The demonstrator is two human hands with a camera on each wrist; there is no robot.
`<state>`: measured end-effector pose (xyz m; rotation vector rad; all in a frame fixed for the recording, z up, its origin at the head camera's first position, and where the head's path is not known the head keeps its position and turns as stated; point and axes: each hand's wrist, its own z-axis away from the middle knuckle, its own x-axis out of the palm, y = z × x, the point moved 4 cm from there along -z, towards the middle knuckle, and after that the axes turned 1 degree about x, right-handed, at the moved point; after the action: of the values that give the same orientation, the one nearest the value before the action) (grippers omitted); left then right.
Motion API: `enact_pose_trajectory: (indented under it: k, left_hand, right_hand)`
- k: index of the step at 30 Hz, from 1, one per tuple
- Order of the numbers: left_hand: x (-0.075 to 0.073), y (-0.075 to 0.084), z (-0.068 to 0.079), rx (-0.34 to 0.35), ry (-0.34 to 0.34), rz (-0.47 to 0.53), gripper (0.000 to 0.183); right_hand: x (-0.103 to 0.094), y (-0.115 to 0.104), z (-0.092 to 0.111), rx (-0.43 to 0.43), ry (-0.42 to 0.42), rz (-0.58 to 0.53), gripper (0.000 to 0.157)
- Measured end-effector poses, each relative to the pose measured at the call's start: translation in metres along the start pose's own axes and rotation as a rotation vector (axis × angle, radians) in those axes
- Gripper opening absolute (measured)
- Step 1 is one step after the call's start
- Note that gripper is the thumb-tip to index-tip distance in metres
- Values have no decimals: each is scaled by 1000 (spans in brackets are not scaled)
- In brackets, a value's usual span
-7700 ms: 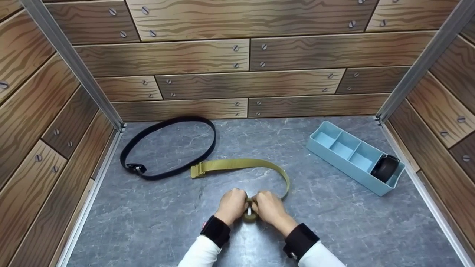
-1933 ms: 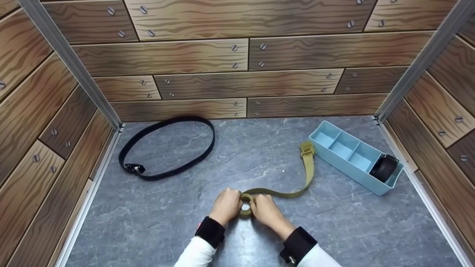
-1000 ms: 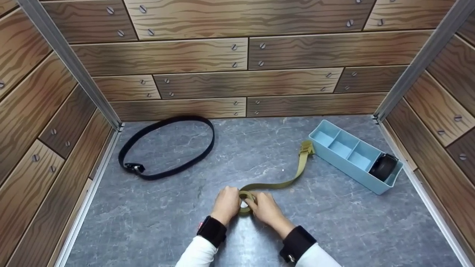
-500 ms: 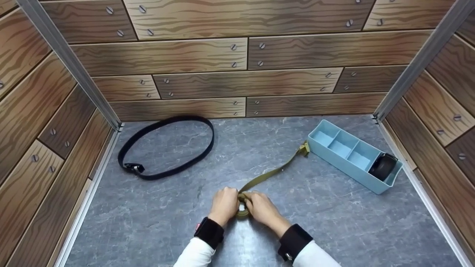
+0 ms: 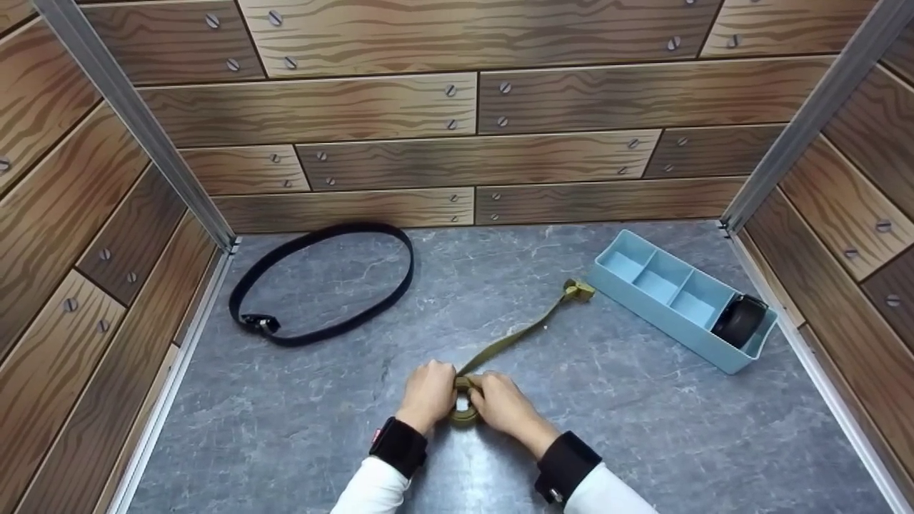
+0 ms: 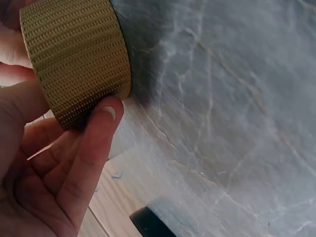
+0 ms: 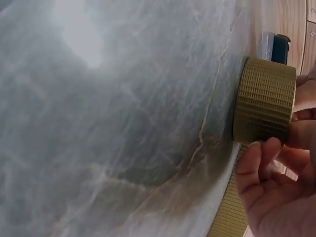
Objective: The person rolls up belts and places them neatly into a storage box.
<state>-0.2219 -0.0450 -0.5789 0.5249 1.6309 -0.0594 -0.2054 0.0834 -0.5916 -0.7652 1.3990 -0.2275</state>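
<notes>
An olive woven belt (image 5: 500, 345) is partly rolled into a coil (image 6: 79, 54) standing on its edge on the grey marbled surface. Its loose end runs away to the upper right and finishes in an olive buckle (image 5: 578, 290) close to the blue box. From the left, my left hand (image 5: 428, 392) grips the coil between thumb and fingers. On the opposite side my right hand (image 5: 508, 405) pinches it, thumb at the inner turn; the right wrist view shows fingertips (image 7: 249, 155) against the coil's lower edge.
A black belt (image 5: 325, 337) lies in a wide loop at the left, its buckle (image 5: 260, 323) at the near end. At the right stands a light blue divided box (image 5: 660, 314) holding a rolled black belt (image 5: 740, 321). Wood-patterned walls (image 5: 471, 160) enclose the surface.
The olive belt's free part has shortened, and its buckle, first at the left, swung to the right by the box, then slid slightly toward me. Both hands kept hold of the growing coil.
</notes>
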Motion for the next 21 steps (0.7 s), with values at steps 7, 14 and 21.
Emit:
enact_pose_trajectory:
  k: [7,14,21]
  left_hand:
    - [-2,-2,1,-27,14,25,10]
    - [-4,-4,2,36,4,78,25]
    - [2,-1,-1,4,8,33,16]
  right_hand:
    - [0,-2,1,34,28,-39,11]
    - [0,-4,1,-6,39,37,13]
    - [-1,-2,3,49,26,-18,15]
